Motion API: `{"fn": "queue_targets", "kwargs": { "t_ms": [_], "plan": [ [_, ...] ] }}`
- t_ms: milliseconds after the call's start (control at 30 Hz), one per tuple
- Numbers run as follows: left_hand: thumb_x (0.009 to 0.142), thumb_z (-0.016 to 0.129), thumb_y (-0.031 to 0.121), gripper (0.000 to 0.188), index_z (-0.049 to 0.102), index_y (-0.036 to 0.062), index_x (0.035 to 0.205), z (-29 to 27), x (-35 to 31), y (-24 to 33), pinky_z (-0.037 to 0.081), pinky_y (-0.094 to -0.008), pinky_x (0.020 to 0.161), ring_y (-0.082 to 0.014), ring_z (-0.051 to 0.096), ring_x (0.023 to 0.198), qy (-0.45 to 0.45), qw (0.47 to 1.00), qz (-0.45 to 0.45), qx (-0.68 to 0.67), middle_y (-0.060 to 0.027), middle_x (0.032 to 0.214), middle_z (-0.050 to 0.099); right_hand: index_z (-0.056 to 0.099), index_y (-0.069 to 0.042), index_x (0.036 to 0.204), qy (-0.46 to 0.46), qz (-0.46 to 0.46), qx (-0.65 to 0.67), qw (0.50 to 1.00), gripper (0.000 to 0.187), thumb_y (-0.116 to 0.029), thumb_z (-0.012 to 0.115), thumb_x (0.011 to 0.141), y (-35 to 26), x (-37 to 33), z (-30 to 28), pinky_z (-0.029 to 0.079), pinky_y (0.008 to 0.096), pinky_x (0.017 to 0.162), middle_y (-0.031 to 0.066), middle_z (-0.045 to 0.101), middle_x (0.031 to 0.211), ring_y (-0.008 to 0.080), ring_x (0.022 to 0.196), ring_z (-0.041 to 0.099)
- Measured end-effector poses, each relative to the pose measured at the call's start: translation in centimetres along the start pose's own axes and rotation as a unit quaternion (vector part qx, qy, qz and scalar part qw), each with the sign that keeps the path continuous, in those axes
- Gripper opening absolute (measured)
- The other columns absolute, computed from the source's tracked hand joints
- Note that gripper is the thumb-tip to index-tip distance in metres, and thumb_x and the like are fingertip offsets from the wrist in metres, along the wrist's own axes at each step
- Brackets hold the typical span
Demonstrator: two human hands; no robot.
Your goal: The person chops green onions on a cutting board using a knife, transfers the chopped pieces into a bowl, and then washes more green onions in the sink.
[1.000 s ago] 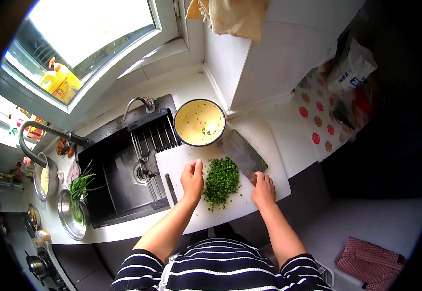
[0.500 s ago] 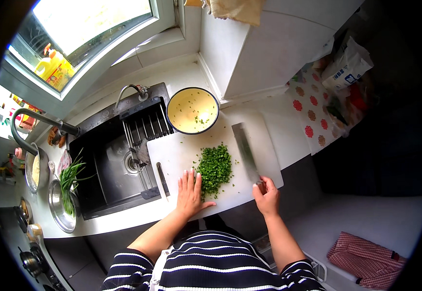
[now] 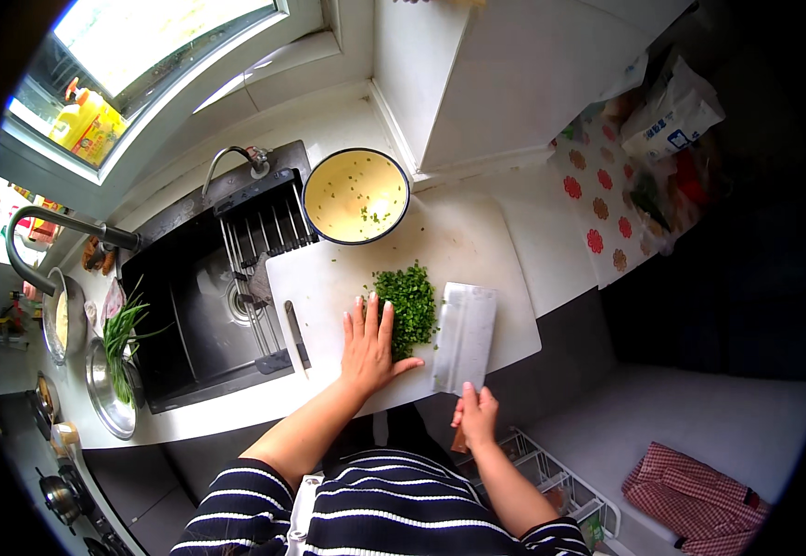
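Observation:
A heap of finely chopped green onions (image 3: 412, 308) lies on a white cutting board (image 3: 495, 232). My left hand (image 3: 366, 352) rests flat along the heap's left side, fingers stretched and thumb pointing right below it. My right hand (image 3: 476, 413) is closed round the wooden handle of a cleaver (image 3: 466, 334). The cleaver's broad blade lies nearly flat over the board, just right of the heap. At the board's far left edge stands a cream bowl (image 3: 356, 196) with a dark rim, holding a few green bits.
Left of the board is a black sink (image 3: 201, 338) with a rack and tap. Whole green onions (image 3: 125, 335) hang over a steel bowl (image 3: 106, 394) beside it. A flowered cloth (image 3: 597, 199) and plastic bags (image 3: 676, 116) occupy the right counter. A wall corner (image 3: 421, 171) rises behind the board.
The cleaver has come nearer to me and left, turning from edge-on to show its broad face. My right hand moved with it. My left hand stays by the heap, and the view shifted slightly.

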State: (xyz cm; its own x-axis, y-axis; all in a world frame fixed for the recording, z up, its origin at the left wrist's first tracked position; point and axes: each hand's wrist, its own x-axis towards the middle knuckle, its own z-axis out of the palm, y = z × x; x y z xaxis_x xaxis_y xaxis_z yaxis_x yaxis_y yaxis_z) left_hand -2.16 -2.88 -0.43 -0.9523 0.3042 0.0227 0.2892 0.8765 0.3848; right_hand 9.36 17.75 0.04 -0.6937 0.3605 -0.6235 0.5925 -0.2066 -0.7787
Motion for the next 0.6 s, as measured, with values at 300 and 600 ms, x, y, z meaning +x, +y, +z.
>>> {"fn": "queue_targets", "kwargs": {
  "t_ms": [300,600],
  "plan": [
    [0.076,0.073,0.051,0.075,0.049,0.0161,0.139,0.4,2.8,2.7,0.023,-0.0645,0.106,-0.0504,0.021,0.137,0.086,0.990,0.053,-0.100,-0.0247,0.150,0.026,0.045,-0.005,0.076,-0.094,0.005,-0.016,0.995,0.031,-0.024,0.055,0.099,0.2,-2.4,7.0,0.041,0.0268,0.036,0.0031,0.051,0.058,0.0099,0.040,0.048],
    [0.080,0.070,0.029,0.053,0.057,0.0155,0.130,-2.7,1.8,4.8,0.029,-0.0639,0.103,-0.0518,0.027,0.132,0.116,0.985,0.098,-0.084,-0.0223,0.142,0.039,0.046,-0.006,0.076,-0.162,0.005,-0.002,0.987,0.028,-0.020,0.057,0.097,-1.4,-3.4,4.2,0.041,0.0259,0.037,0.0037,0.052,0.059,0.0107,0.041,0.050]
  ]
}}
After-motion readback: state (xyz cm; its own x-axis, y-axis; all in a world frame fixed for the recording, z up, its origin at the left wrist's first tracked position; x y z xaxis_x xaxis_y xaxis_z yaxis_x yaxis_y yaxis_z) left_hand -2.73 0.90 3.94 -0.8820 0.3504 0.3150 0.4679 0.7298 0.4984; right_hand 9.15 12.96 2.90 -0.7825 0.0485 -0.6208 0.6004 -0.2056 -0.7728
